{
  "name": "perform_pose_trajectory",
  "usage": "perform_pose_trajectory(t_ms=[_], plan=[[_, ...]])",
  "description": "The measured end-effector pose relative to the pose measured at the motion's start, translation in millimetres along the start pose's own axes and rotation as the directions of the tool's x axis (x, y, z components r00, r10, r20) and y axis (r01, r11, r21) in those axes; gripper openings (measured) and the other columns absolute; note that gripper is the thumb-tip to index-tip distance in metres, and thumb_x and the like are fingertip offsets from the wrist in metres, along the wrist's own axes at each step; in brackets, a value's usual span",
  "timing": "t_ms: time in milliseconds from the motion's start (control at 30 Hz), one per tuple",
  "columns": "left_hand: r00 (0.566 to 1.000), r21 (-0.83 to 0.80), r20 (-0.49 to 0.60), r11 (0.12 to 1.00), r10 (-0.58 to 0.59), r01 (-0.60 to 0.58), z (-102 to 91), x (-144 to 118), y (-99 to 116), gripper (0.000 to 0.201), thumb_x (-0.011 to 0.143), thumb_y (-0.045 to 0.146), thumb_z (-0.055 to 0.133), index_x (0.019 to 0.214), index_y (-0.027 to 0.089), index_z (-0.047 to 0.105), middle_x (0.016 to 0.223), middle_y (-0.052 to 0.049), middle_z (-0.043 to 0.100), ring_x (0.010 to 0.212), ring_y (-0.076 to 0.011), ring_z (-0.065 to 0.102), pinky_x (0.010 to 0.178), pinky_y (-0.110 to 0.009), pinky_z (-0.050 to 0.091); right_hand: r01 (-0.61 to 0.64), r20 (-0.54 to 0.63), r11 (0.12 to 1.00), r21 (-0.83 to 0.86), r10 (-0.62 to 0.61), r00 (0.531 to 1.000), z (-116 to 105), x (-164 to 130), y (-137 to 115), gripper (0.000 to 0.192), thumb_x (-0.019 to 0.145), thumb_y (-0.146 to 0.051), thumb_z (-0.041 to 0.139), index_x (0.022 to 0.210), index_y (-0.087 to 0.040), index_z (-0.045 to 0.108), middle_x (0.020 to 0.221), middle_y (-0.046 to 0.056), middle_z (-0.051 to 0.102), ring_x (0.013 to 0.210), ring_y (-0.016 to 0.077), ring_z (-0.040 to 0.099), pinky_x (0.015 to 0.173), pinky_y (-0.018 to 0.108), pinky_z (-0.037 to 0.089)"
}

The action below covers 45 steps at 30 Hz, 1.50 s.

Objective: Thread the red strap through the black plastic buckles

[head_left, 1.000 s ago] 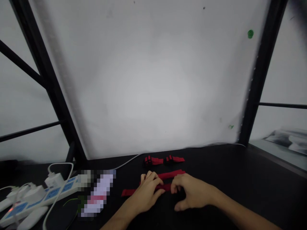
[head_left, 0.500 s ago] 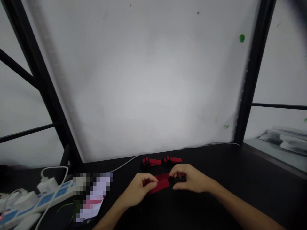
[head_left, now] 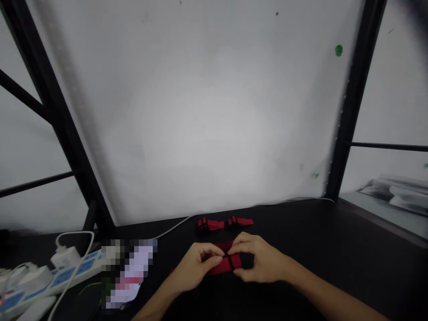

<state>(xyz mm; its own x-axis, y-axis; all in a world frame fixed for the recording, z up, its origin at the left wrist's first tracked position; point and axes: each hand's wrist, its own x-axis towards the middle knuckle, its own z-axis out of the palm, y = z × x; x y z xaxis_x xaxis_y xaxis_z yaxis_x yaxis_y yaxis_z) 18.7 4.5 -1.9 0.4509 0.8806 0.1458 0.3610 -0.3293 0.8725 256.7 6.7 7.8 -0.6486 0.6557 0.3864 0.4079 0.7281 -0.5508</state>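
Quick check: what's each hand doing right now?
Left hand: closed, pinching the red strap.
Right hand: closed, thumb and fingers across the same strap at its black band.

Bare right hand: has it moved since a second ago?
Yes: the right hand moved forward, closer to the rear-right red-and-black fabric strap bundle.

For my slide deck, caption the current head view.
Left hand and right hand hold a red strap at a black tabletop, two red strap bundles lying behind.
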Motion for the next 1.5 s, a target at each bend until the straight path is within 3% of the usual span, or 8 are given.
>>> perform_pose_trajectory(t_ms=[167,300,400,667,967,1167,1333,1500], plan=[[0.989,0.38,-0.064,0.92,0.132,-0.098,8.4,-6.0,4.1,0.032,0.077,0.025,0.073,0.108,0.026,0.065,0.111,-0.005,0.066,0.107,-0.0259,0.056,0.099,-0.042,0.035,-0.067,0.128,0.986,-0.151,0.087,0.988,7.6,2.6,2.3,0.036,0.07,-0.032,0.076,0.104,-0.021,0.072,0.101,0.007,0.069,0.092,0.0231,0.062,0.083,0.032,0.048],[0.994,0.472,0.012,0.876,0.11,-0.103,14.3,-6.2,7.5,0.04,0.075,0.032,0.077,0.113,0.029,0.064,0.113,-0.004,0.062,0.107,-0.0274,0.051,0.095,-0.043,0.033,-0.124,0.119,0.99,-0.067,0.132,0.984,-0.8,2.2,4.9,0.046,0.067,-0.039,0.08,0.109,-0.022,0.068,0.099,0.005,0.069,0.089,0.0212,0.063,0.081,0.031,0.049],[0.996,0.526,0.053,0.845,0.078,-0.095,21.5,-2.6,7.4,0.045,0.073,0.041,0.079,0.115,0.03,0.066,0.112,-0.004,0.06,0.105,-0.0278,0.049,0.092,-0.042,0.032,-0.202,0.092,0.978,0.046,0.197,0.976,-0.7,1.7,8.2,0.033,0.076,-0.034,0.072,0.106,-0.02,0.066,0.092,0.003,0.07,0.081,0.0174,0.064,0.073,0.027,0.049],[0.986,0.523,0.135,0.837,0.102,-0.158,25.8,-3.1,8.0,0.023,0.086,0.039,0.07,0.104,0.025,0.067,0.108,-0.002,0.059,0.102,-0.0232,0.048,0.09,-0.037,0.029,-0.402,0.177,0.842,0.36,0.361,0.916,15.2,7.3,24.1,0.021,0.072,-0.014,0.069,0.093,-0.016,0.064,0.07,-0.003,0.061,0.062,0.0098,0.053,0.056,0.019,0.039],[0.979,0.457,0.143,0.867,0.148,-0.198,6.3,-10.2,15.8,0.03,0.086,0.031,0.07,0.115,0.03,0.062,0.115,-0.002,0.058,0.106,-0.023,0.047,0.093,-0.036,0.031,-0.393,0.42,0.798,0.457,0.196,0.886,-17.0,1.2,27.4,0.015,0.078,-0.026,0.071,0.089,-0.015,0.07,0.066,-0.004,0.057,0.058,0.0085,0.045,0.057,0.021,0.034],[0.972,0.309,0.187,0.931,0.141,-0.194,6.9,-12.1,26.5,0.022,0.083,0.028,0.073,0.104,0.027,0.067,0.11,-0.001,0.061,0.104,-0.0214,0.05,0.098,-0.037,0.03,-0.235,0.198,0.762,0.603,0.143,0.97,9.2,6.2,15.9,0.022,0.08,-0.036,0.073,0.085,-0.016,0.068,0.073,-0.003,0.053,0.063,0.0093,0.044,0.062,0.022,0.036],[0.974,0.18,0.153,0.965,0.165,-0.191,6.4,-11.3,25.0,0.022,0.082,0.026,0.073,0.103,0.025,0.067,0.109,-0.002,0.062,0.105,-0.0211,0.051,0.098,-0.036,0.033,-0.12,0.085,0.863,0.491,0.09,0.992,11.0,6.7,10.0,0.015,0.081,-0.033,0.073,0.089,-0.02,0.07,0.089,-0.001,0.051,0.077,0.0115,0.047,0.073,0.024,0.04],[0.981,0.228,0.082,0.954,0.178,-0.193,8.5,-9.9,18.8,0.017,0.081,0.02,0.074,0.096,0.024,0.067,0.102,0.0,0.062,0.1,-0.0197,0.054,0.094,-0.034,0.034,-0.082,0.022,0.942,0.325,0.079,0.997,-0.8,4.1,-1.7,0.011,0.082,-0.031,0.071,0.088,-0.022,0.075,0.093,0.0,0.057,0.073,0.011,0.052,0.067,0.024,0.041]])
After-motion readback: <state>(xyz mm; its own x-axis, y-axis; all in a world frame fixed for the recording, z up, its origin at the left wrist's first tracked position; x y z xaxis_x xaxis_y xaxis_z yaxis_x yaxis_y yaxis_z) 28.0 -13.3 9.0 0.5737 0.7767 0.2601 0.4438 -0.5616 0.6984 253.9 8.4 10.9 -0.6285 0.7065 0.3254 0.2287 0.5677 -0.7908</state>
